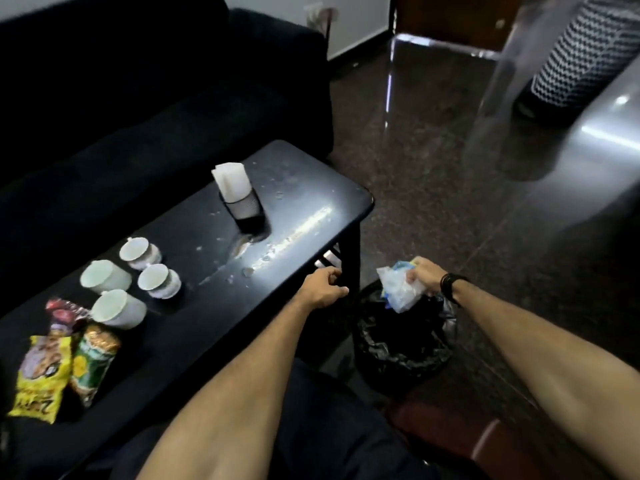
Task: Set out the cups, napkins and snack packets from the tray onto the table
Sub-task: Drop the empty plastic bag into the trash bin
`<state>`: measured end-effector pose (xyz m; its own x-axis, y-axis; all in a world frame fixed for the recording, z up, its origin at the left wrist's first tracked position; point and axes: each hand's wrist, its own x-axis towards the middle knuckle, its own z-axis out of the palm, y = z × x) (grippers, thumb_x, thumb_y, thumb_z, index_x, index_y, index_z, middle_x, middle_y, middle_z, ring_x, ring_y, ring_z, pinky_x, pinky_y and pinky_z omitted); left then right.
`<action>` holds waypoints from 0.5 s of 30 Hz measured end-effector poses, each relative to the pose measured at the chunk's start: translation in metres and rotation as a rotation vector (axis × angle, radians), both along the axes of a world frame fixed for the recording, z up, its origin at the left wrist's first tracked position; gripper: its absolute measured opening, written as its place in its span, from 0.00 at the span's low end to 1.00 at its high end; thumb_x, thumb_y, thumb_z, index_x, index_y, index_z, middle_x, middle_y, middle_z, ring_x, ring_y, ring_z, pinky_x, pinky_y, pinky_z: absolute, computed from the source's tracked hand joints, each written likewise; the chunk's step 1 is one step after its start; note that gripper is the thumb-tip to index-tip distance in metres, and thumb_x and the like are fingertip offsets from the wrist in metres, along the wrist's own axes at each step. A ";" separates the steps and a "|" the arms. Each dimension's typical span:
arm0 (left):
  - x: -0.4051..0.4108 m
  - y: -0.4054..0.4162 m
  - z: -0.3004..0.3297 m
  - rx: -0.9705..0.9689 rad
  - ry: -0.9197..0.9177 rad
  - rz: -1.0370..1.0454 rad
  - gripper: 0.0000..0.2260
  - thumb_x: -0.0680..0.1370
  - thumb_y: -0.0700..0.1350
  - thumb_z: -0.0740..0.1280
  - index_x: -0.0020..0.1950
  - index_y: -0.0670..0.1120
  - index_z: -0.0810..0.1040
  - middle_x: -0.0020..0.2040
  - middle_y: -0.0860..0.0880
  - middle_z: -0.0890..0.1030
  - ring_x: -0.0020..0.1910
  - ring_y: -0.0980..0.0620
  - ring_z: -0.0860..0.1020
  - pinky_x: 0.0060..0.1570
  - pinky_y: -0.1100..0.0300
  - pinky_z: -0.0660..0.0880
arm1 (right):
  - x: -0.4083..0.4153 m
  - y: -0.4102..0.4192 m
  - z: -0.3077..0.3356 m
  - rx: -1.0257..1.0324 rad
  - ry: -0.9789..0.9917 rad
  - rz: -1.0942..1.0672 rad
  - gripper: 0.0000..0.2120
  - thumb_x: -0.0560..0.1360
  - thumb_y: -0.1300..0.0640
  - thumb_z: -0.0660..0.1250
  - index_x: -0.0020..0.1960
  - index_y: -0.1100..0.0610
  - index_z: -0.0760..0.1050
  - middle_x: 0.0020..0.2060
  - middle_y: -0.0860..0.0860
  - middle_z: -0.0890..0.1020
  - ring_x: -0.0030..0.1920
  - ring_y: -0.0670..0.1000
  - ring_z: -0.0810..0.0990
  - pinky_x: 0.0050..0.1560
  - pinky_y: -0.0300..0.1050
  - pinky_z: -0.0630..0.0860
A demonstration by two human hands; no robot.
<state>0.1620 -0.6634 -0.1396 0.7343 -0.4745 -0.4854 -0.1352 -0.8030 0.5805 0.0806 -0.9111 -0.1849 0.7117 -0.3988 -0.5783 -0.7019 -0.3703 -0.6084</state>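
Several white cups [133, 278] lie on their sides on the black table [311, 188], left of centre. Three snack packets [65, 362], yellow, green and red, lie at the table's near left. White napkins [230, 178] stand in a black mesh holder [244, 207] further back. My left hand [323, 287] is at the table's near right edge, fingers curled, holding nothing. My right hand [427, 273] grips a crumpled clear and blue plastic wrapper [400, 287] above a bin [403, 344] lined with a black bag. No tray is in view.
A black sofa [156, 91] runs behind the table. White crumbs and wet marks [277, 244] dot the tabletop's right half. Dark polished floor [433, 150] lies to the right, with a patterned basket [585, 50] far right. A reddish seat [450, 434] is below my arms.
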 end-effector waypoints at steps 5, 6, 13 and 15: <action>-0.007 -0.027 -0.039 0.068 0.095 -0.072 0.28 0.75 0.51 0.71 0.74 0.50 0.69 0.67 0.45 0.76 0.64 0.47 0.77 0.63 0.59 0.71 | -0.020 -0.017 -0.063 -0.070 0.310 0.163 0.18 0.73 0.60 0.68 0.58 0.60 0.63 0.54 0.60 0.73 0.48 0.60 0.75 0.38 0.53 0.75; -0.008 -0.029 -0.046 0.079 0.108 -0.075 0.28 0.75 0.51 0.71 0.74 0.51 0.69 0.67 0.45 0.76 0.64 0.48 0.77 0.63 0.59 0.71 | -0.019 -0.018 -0.074 -0.105 0.340 0.208 0.22 0.73 0.58 0.69 0.62 0.61 0.63 0.57 0.61 0.73 0.51 0.61 0.77 0.43 0.54 0.78; -0.001 -0.027 -0.081 0.154 0.174 -0.059 0.33 0.73 0.50 0.74 0.76 0.50 0.66 0.70 0.45 0.74 0.68 0.49 0.73 0.62 0.63 0.68 | -0.020 0.003 -0.138 -0.221 0.390 0.351 0.49 0.68 0.56 0.78 0.77 0.60 0.50 0.74 0.62 0.59 0.71 0.64 0.66 0.67 0.56 0.70; 0.002 -0.027 -0.083 0.163 0.176 -0.060 0.34 0.73 0.50 0.74 0.76 0.50 0.65 0.71 0.45 0.73 0.70 0.49 0.72 0.61 0.63 0.67 | -0.021 0.008 -0.143 -0.277 0.418 0.445 0.48 0.69 0.60 0.76 0.78 0.59 0.48 0.77 0.61 0.53 0.73 0.65 0.63 0.69 0.57 0.69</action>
